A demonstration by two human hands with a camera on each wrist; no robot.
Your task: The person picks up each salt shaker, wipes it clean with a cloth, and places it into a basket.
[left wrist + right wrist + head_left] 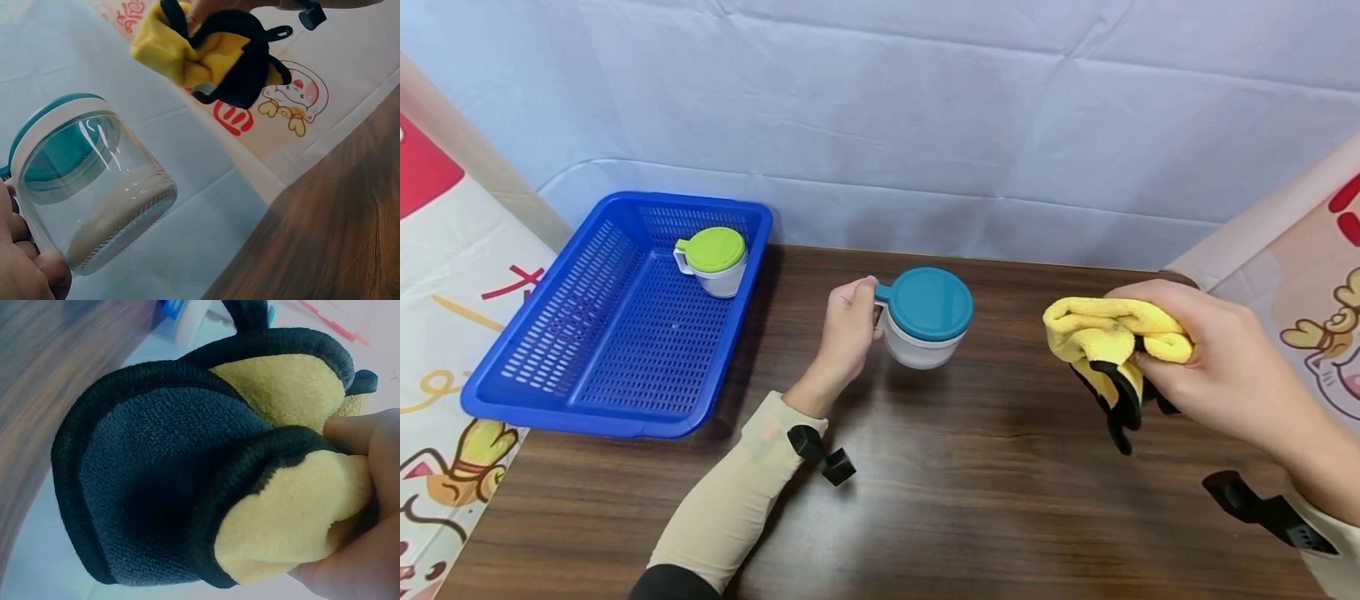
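Observation:
My left hand (848, 332) grips the handle of a clear glass seasoning jar (919, 346) with a teal lid (931, 304). In the left wrist view the jar (94, 187) is tilted, and a pale powder (119, 215) lies along its bottom. To the right, my right hand (1217, 358) holds a bunched yellow cloth (1086, 325) with black edging, raised over the table. Its dark grey reverse side (156, 469) shows in the right wrist view, folded against the yellow side. The cloth and jar are apart.
A blue plastic basket (726, 392) stands at the left of the wooden table (970, 517). Inside it, near the back right corner, sits a second jar with a green lid (715, 248). A pale cloth backdrop (880, 108) hangs behind the table.

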